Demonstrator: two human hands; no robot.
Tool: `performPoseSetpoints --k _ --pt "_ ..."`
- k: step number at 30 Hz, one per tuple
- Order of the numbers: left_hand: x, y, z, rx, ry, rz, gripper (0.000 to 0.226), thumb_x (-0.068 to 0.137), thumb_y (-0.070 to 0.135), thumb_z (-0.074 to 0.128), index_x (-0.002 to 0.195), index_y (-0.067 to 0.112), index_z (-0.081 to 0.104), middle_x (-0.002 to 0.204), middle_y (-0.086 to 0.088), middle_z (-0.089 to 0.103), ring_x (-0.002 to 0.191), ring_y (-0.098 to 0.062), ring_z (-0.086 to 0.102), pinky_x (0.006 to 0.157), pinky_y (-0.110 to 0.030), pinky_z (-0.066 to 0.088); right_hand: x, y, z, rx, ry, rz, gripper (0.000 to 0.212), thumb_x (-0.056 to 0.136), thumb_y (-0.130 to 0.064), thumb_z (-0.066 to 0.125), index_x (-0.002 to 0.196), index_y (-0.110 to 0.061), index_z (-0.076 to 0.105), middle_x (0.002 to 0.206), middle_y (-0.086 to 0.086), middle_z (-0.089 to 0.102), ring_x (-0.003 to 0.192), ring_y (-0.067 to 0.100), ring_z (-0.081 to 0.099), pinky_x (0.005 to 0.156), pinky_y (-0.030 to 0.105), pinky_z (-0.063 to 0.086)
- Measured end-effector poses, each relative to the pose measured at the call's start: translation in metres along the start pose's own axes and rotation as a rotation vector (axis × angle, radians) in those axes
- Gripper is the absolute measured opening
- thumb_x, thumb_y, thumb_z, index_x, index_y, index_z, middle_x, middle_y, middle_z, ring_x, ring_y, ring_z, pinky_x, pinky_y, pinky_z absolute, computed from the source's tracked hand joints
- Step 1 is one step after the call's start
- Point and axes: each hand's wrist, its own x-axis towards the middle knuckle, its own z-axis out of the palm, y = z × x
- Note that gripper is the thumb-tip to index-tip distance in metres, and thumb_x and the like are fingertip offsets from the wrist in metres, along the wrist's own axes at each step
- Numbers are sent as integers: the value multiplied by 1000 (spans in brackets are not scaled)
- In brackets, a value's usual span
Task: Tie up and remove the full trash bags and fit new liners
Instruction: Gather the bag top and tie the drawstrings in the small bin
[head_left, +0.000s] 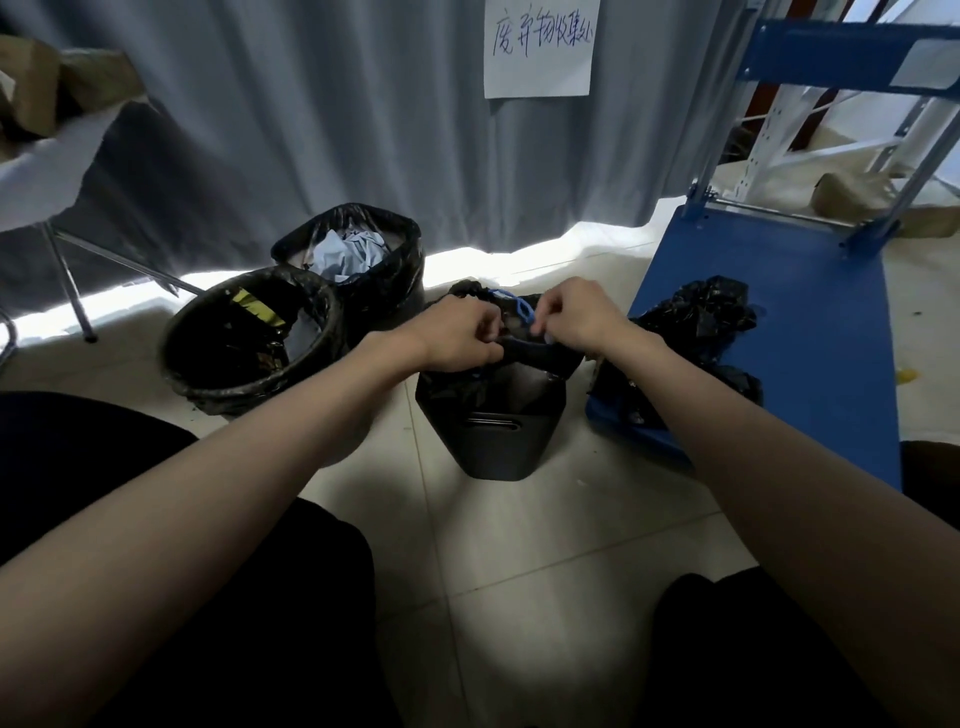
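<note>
Head view is showing both hands over a small dark bin (493, 431) on the floor. The left hand (460, 335) is gripping the gathered black bag (467, 293) at the bin's mouth with curled fingers, and the right hand (576, 317) is pinching the blue drawstring (511, 306). Two other lined bins, a round bin (249, 343) and a square bin (358, 260), are standing just left. A crumpled black bag (696, 317) is lying on a blue cart (810, 322) at right.

Dim room — glare under curtain (311, 130) — edges warped.

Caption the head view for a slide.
Both hands, left hand and right hand, tie the blue drawstring on a black trash bag.
</note>
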Motion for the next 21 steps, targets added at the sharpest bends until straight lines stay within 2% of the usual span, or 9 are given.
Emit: performPoseSetpoints --k 2,3,6,10,13,15,18,21 --pt "1 -1 -5 -24 33 12 10 82 22 64 79 16 56 76 -1 61 75 -20 56 70 -32 44 -5 -11 -5 50 -220 -45 22 88 -9 57 84 -18 76 95 -1 70 93 15 60 77 24 46" --pt "2 -2 -7 -29 48 19 8 82 20 64 81 15 58 75 1 59 74 -18 55 68 -31 43 -6 -14 -6 79 -250 -57 21 88 -14 57 85 -20 77 96 -2 71 93 14 60 79 25 47" --pt "3 -7 -10 -34 84 31 3 82 16 65 81 16 62 75 4 60 74 -16 55 69 -27 42 -8 -17 -7 220 -264 -77 16 85 -25 62 90 -21 77 92 0 71 87 12 60 79 25 49" --pt "4 -10 -13 -74 104 11 6 84 22 70 84 15 70 79 5 66 80 -15 62 73 -25 46 -4 -12 -6 250 -288 -158 15 77 -25 80 91 -22 76 75 -7 65 74 7 58 72 20 44" --pt "3 -8 -14 -114 134 -10 27 74 43 77 78 18 69 73 10 66 71 -8 61 67 -24 49 -1 -11 1 207 -208 -174 6 80 -22 78 84 -18 75 71 -10 63 72 5 55 71 22 42" --pt "2 -7 -14 -29 114 -22 37 63 50 82 78 20 67 74 8 65 69 -9 60 64 -27 51 0 -11 3 192 -208 -183 7 81 -25 77 80 -18 74 70 -10 62 70 7 54 68 23 42" --pt "3 -8 -13 92 140 -32 18 68 31 79 81 24 70 82 4 68 76 -16 65 73 -35 57 2 -9 3 193 -217 -187 11 82 -28 77 78 -19 73 70 -6 62 69 9 55 67 24 41" --pt "6 -9 -19 73 220 -58 7 73 25 76 80 26 76 78 5 70 77 -16 67 74 -34 57 1 -11 4 230 -224 -182 13 78 -28 81 84 -19 73 70 -6 64 66 4 57 64 17 42"
